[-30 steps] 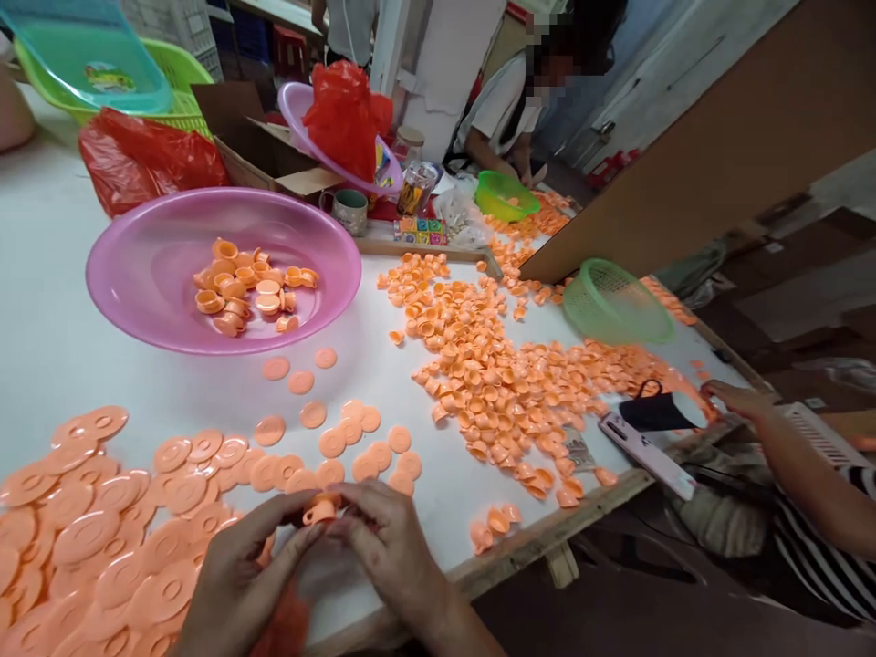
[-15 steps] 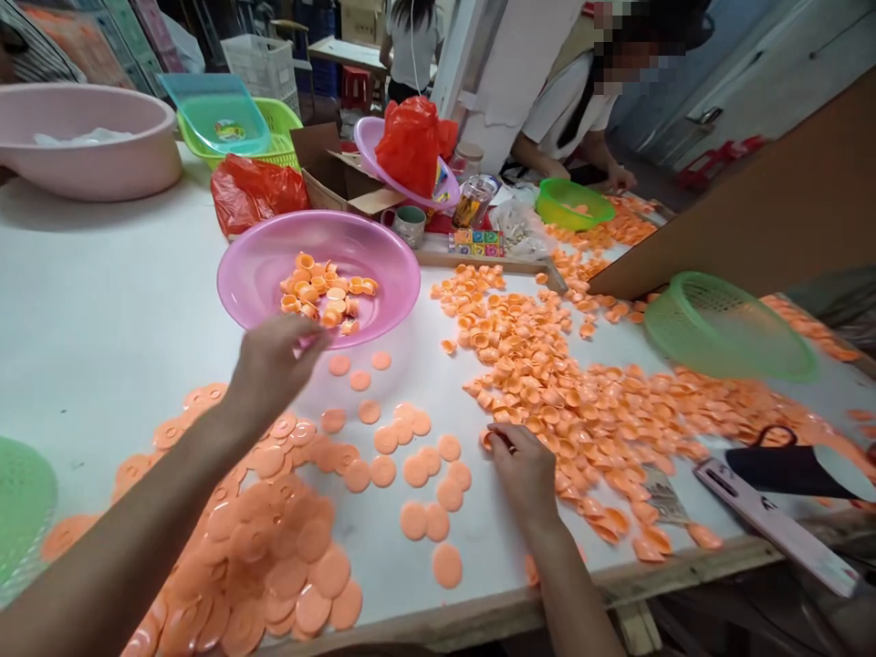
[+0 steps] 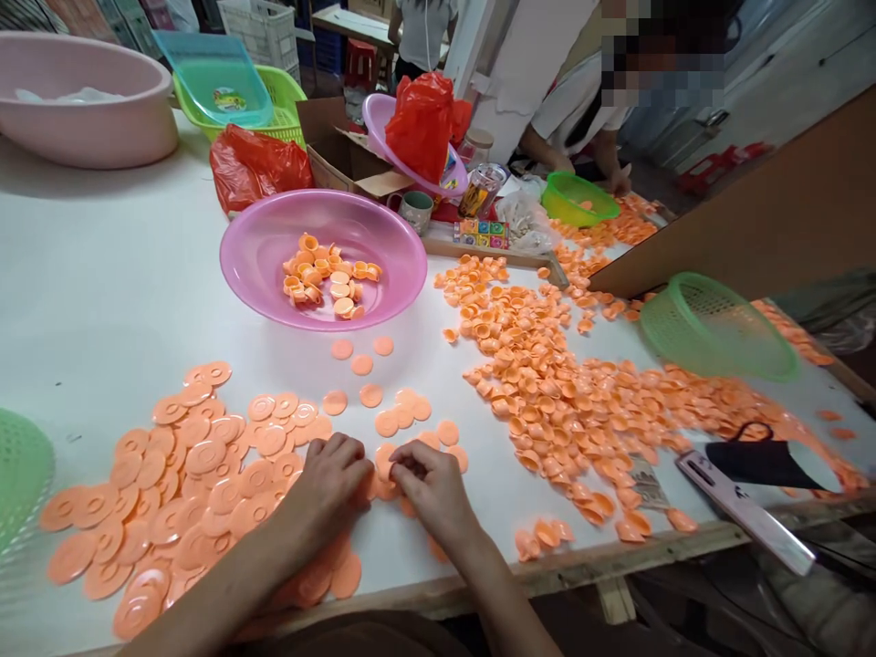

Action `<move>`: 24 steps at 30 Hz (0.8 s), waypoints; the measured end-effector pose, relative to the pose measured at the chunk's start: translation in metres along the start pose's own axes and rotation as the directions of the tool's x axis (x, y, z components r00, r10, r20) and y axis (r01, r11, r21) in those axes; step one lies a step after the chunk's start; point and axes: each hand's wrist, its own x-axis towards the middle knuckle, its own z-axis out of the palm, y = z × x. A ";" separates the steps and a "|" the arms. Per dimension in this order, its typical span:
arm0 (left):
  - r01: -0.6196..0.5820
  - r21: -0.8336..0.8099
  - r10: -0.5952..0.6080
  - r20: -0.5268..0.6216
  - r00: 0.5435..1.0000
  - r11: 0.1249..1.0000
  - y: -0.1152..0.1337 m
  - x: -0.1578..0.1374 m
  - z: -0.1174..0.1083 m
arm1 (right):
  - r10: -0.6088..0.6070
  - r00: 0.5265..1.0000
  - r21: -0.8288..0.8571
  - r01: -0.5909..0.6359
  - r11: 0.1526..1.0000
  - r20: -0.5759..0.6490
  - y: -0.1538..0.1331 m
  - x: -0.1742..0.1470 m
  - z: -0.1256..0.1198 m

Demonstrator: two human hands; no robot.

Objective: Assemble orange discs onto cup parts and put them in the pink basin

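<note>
My left hand point(image 3: 333, 486) is closed, its fingers curled down over the right side of a spread of flat orange plastic discs point(image 3: 205, 456). Whatever its fingertips grip is hidden. Close beside it, my right hand point(image 3: 436, 493) pinches a small orange plastic cup, mostly covered by the fingers, above a few single discs point(image 3: 405, 408). Beyond both hands stands a pink basin point(image 3: 256, 292) with several orange pieces point(image 3: 311, 269) in it, some cup-shaped. A wide heap of small orange cups point(image 3: 547, 383) lies to the right of my right hand.
A green basket point(image 3: 718, 338) and a phone point(image 3: 745, 511) next to a black mask point(image 3: 759, 464) lie right. A cardboard box point(image 3: 342, 151), red bags point(image 3: 260, 169) and a mug point(image 3: 415, 212) stand behind the basin. Across the table, a person works by a green bowl point(image 3: 581, 201).
My left hand has come back from the pink basin to the discs. My right hand has moved left from the heap's edge with the cup, and the two hands are now close together.
</note>
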 end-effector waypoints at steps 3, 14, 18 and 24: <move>0.070 -0.025 -0.070 0.000 0.998 0.997 0.006 -0.005 -0.002 | -0.005 0.999 -0.154 0.013 0.988 0.054 0.006 -0.005 0.005; 0.061 -0.110 -0.071 -0.089 0.994 0.992 -0.003 -0.011 0.003 | 0.044 0.999 -0.140 -0.046 0.989 -0.019 -0.001 0.004 0.028; 0.059 -0.141 -0.074 -0.101 0.992 0.988 0.000 -0.011 0.002 | 0.000 1.000 -0.205 -0.003 0.979 -0.014 0.002 0.005 0.039; 0.312 -0.401 -0.281 0.136 0.950 0.862 0.006 -0.006 -0.018 | -0.026 0.999 -0.221 0.031 0.975 0.022 0.002 0.005 0.036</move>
